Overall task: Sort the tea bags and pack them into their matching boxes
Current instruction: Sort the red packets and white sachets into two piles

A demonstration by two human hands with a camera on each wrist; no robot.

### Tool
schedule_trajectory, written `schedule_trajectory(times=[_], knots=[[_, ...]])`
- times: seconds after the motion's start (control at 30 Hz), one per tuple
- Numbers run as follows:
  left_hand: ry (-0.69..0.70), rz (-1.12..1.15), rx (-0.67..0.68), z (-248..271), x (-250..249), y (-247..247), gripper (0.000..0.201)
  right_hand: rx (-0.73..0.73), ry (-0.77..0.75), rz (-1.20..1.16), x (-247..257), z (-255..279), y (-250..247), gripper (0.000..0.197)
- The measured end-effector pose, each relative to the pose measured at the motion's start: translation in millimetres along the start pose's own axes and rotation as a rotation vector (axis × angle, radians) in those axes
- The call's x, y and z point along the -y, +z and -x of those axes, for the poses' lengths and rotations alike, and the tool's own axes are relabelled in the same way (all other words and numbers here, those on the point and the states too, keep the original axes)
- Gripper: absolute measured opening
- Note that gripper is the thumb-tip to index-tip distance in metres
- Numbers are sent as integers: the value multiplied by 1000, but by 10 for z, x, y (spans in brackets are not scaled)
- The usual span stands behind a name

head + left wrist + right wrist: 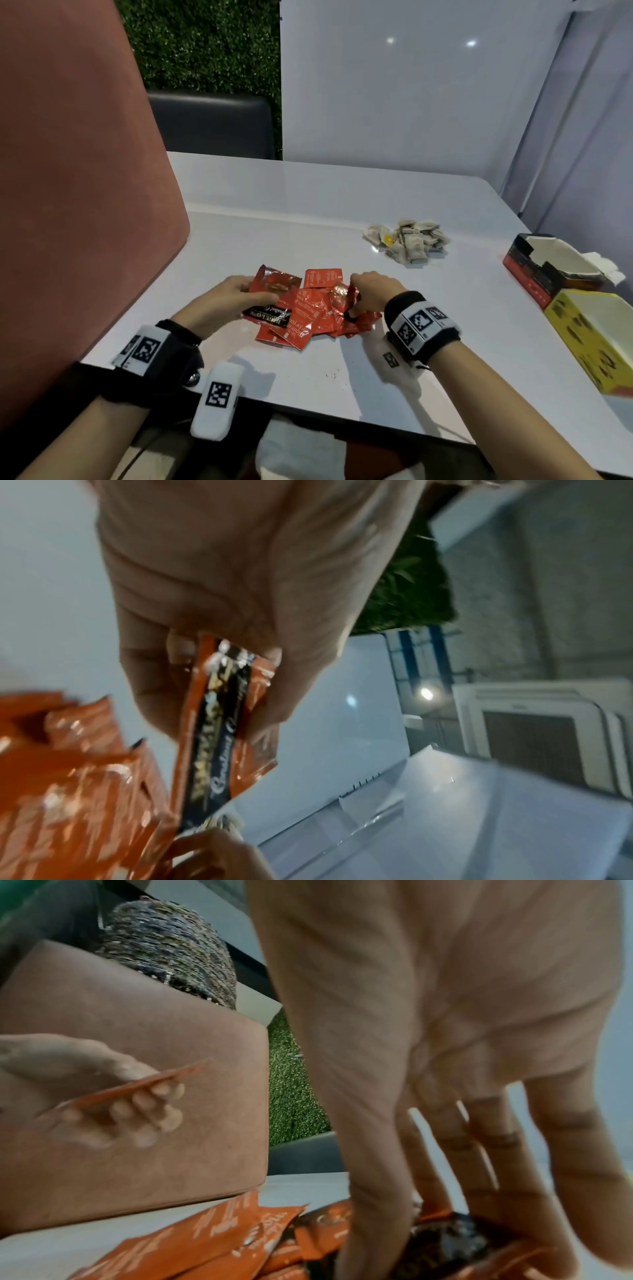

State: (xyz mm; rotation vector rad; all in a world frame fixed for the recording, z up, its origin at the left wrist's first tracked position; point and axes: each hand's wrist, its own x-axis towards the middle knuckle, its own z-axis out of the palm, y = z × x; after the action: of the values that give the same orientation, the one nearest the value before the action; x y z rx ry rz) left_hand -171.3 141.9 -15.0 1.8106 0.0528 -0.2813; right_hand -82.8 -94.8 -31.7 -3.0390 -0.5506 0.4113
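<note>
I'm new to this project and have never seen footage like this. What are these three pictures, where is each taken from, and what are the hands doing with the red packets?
No machine here: a person works with bare hands, wearing cameras. The wide picture comes from the head, the other two from the wrists, looking along the fingers. The left hand pinches one red sachet, seen close up from the left wrist. The right hand reaches into the pile of red sachets on the white table; its grip is unclear. Farther off lies a heap of unwrapped paper tea bags. At the right stand an open red-and-black box and a yellow box.
</note>
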Motion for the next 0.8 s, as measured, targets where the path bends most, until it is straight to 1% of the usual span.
schedule_trajectory(times=[0.03,0.07,0.13,0.17,0.23,0.3,0.33,0.4,0.47,0.57,0.63,0.73,0.8], knots=[[-19,71,22,-13,52,14,35,-19,24,6,5,-28,10,62],[-28,126,35,-20,98,35,36,-37,47,-2,5,-48,17,64],[-33,195,41,-15,168,78,21,-72,73,-43,-11,-56,19,64],[-47,223,46,-16,196,95,21,-97,74,-79,-31,-52,16,59],[-63,240,77,-14,244,106,25,-171,56,-183,-98,-28,-9,41],[-50,190,73,-38,268,72,30,-280,30,-298,-175,28,-68,25],[-45,147,53,-53,264,42,31,-341,11,-345,-208,60,-112,21],[-12,37,9,-86,218,-15,30,-436,-49,-424,-254,134,-211,18],[38,-86,-23,-126,132,-60,29,-487,-111,-498,-275,199,-294,19],[81,-146,-164,-226,21,-108,30,-514,-184,-593,-275,266,-346,23],[102,-175,-234,-295,-19,-124,25,-499,-212,-622,-253,284,-320,28],[150,-319,-220,-338,-81,-106,11,-415,-272,-699,-195,303,-251,32],[167,-445,-159,-336,-154,-64,15,-363,-320,-698,-121,325,-265,29]])
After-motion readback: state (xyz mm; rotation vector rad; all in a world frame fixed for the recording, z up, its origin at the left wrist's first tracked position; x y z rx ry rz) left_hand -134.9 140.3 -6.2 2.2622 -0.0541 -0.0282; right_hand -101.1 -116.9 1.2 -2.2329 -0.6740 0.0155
